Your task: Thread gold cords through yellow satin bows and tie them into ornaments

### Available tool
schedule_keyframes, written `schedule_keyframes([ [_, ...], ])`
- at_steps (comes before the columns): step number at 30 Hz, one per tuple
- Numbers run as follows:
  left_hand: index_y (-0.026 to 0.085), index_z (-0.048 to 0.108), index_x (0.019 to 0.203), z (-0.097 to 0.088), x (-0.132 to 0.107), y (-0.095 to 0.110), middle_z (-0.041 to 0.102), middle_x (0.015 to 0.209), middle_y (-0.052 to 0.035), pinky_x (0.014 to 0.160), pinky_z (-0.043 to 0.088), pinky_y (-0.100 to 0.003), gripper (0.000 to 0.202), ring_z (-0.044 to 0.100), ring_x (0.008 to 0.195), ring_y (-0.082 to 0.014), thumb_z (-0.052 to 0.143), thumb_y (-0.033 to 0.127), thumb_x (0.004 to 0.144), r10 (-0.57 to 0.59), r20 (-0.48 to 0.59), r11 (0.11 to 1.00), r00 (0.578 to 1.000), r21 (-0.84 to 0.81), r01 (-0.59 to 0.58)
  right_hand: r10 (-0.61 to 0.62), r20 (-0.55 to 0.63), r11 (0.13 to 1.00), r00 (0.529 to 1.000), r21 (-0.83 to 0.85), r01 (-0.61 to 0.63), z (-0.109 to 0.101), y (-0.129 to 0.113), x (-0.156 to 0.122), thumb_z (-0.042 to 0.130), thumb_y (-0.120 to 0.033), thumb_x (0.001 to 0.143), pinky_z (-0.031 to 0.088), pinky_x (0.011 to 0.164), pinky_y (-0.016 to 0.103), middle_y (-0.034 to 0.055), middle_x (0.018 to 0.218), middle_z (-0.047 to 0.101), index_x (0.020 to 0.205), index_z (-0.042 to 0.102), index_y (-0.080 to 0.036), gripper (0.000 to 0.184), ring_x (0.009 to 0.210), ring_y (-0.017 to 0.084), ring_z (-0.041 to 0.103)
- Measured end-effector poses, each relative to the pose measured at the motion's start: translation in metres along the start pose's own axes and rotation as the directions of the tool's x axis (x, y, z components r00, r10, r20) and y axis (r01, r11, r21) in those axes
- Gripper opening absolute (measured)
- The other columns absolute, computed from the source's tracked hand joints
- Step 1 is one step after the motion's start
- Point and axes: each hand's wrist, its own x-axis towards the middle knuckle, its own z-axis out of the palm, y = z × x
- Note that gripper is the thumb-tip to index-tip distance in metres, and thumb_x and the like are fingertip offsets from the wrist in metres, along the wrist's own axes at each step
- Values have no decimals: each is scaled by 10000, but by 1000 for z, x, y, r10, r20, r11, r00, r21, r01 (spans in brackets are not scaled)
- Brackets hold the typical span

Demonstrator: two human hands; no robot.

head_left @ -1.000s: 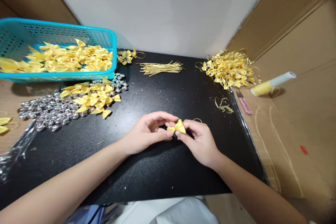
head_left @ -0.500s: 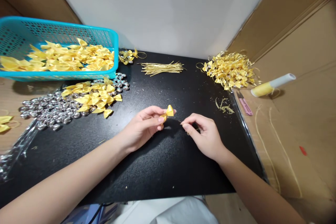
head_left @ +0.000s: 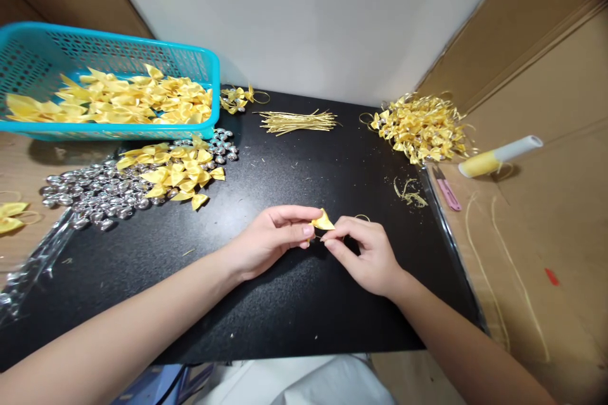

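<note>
Pinched in my left hand point(head_left: 280, 237) is a yellow ribbon bow point(head_left: 323, 221), held above the middle of the black tabletop. My right hand point(head_left: 363, 250) is closed just to the right of it, thumb and forefinger pressed on a thin gold cord. A loop of that gold cord point(head_left: 362, 217) shows above the right knuckles. The fingertips of both hands nearly meet at the bow, and the cord's end is partly hidden by the fingers.
A turquoise basket point(head_left: 216, 85) of yellow bows stands back left. Silver beads point(head_left: 102, 193) and loose bows point(head_left: 185, 171) lie before it. Gold cords point(head_left: 299, 121) lie at the back, finished looped bows point(head_left: 418, 130) back right, beside pink snips point(head_left: 447, 190) and a tube point(head_left: 503, 155).
My left hand has moved right and slightly down with the bow, which has turned over. The gap between my hands has narrowed, and the cord loop now shows above my right hand.
</note>
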Motion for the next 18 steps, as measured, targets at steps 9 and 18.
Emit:
schedule_keyframes([
  [9,250,798,863,0,-3,0,746,856,-47,519,489,-175,278,618,613,-88,864,220,596,-42,97,998,994,-37,46,22,-39,1000,999,-18,-23,1,0,-2,577,-204,862,469,600,261,14,674,692,766,656,-198,125,594,135,623],
  [18,250,785,919,-4,-1,-3,708,777,-18,483,474,-139,287,571,560,-55,840,201,642,-70,186,991,980,-96,89,-17,-69,999,997,-44,14,3,0,-2,575,-193,870,471,580,232,5,667,692,765,639,-188,123,578,113,617],
])
